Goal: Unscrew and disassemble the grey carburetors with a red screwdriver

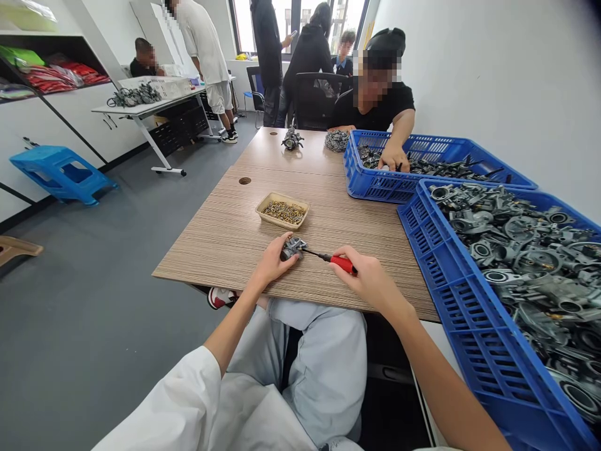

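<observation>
The right hand has its fingers around a red-handled screwdriver, pointing toward nine o'clock at a metal part gripped by the left hand over the surface; beyond, at twelve, a tray of screws; farther, at two, a blue crate

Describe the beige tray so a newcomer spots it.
Find the woodgrain table with blue plastic crates at right. Beyond and left of the red-handled screwdriver sits a rectangular beige tray. Unlike the crates, it's small, holding tiny gold and silver pieces.
</observation>
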### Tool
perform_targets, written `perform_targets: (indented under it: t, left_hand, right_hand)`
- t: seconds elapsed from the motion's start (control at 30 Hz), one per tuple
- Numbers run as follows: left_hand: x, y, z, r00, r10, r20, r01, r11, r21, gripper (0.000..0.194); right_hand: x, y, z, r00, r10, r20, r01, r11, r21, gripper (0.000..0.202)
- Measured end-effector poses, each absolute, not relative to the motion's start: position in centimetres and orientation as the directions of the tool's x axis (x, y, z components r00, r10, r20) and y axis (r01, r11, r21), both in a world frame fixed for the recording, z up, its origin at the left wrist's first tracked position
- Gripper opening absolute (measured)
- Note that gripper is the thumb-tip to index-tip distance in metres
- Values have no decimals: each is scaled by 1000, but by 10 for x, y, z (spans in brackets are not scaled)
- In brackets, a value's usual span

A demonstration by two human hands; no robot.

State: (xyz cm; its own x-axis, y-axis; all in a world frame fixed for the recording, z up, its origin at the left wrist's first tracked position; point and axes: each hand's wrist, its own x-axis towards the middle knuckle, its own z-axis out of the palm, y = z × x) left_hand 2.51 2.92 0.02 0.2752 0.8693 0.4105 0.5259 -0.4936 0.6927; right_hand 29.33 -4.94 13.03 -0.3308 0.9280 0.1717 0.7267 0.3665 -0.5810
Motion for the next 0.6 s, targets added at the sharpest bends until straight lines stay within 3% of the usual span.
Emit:
perform_targets:
  t: [0.2,0.6]
  left_hand:
    - [25,29,1,276,870,409,522,-493,696,65]
    - [27,25,6,281,872,400,604,-485,633,70]
  right_hand:
    - [289,-52,132,-343,915,212,718,401,-569,17]
    - [291,-42,125,-189,959,210,653,283,-702,24]
